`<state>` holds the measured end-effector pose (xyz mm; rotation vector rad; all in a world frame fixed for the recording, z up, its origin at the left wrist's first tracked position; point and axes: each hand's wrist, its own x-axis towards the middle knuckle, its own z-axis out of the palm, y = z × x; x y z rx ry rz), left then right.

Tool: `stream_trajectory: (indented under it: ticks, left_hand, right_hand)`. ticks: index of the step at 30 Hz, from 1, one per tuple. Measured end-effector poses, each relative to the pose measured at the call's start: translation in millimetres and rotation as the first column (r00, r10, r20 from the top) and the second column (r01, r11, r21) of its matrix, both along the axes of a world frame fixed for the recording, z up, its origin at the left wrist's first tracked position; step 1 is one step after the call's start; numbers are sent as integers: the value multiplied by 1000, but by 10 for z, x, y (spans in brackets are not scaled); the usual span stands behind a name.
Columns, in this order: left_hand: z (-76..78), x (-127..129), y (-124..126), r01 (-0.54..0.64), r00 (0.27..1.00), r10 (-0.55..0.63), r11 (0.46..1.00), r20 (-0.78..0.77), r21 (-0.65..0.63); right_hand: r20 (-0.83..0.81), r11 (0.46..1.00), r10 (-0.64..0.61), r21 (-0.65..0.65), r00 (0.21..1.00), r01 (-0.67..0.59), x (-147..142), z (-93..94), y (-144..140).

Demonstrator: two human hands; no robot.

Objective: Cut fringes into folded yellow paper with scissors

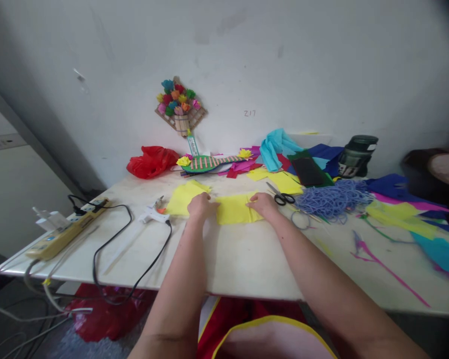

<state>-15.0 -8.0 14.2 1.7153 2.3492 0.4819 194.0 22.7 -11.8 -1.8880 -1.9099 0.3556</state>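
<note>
A rectangular piece of yellow crepe paper (233, 209) lies on the table between my hands. My left hand (201, 205) has its fingers closed at the paper's left edge. At the other end my right hand (263, 205) pinches the paper, where a fold or crease runs near the fingertips. Another yellow sheet (185, 195) spreads out beside and behind my left hand. Black-handled scissors (283, 199) rest just beyond my right hand, next to a tangled heap of blue-violet yarn (331, 199).
A white glue gun (153, 215) with a black cord and a power strip (67, 229) occupy the left side. Behind stand a red plastic bag (152, 161), a green decorated craft piece (205, 163) and a dark jar (356, 157). Coloured paper scraps (437, 254) cover the right.
</note>
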Motion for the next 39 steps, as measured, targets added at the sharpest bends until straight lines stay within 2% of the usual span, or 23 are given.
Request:
stream_trajectory:
  ticks: [4,7,11,14,17,21,23,30,35,39]
  left_hand:
    - [-2,-64,14,42,999,-44,998,24,46]
    - [-2,-4,0,204,979,-205,967,-14,154]
    - [-33,205,-34,448,894,-426,858,-141,252]
    - [-101,412,-73,631,775,-601,756,-196,177]
    - [-195,589,-125,704,703,-670,704,-239,98]
    - [-301,679,-170,722,677,-709,692,-196,-5]
    - [-332,674,-169,711,688,-707,702,-165,-43]
    - [-352,642,-131,705,696,-708,706,-122,-70]
    - [-325,578,-112,713,700,-714,700,-17,-51]
    - [-357,549,-56,636,771,-636,770,-15,42]
  right_hand:
    - [2,1000,2,5,1000,-2,-3,-5,-2]
    - [5,1000,-3,6,1000,3,-13,3,-14]
    - [10,1000,-19,-14,1000,19,-21,11,-18]
    - [18,1000,-13,-23,1000,13,-19,1,0]
    - [27,1000,3,-27,1000,-2,-14,-15,15]
    - [47,1000,7,10,999,-8,-12,-21,4]
    - [48,1000,10,24,999,-11,-12,-14,-8]
    - [24,999,36,7,999,-36,17,-18,7]
    - [-24,998,56,-11,998,-56,40,-20,28]
    - [-40,996,84,10,996,-84,44,-26,41]
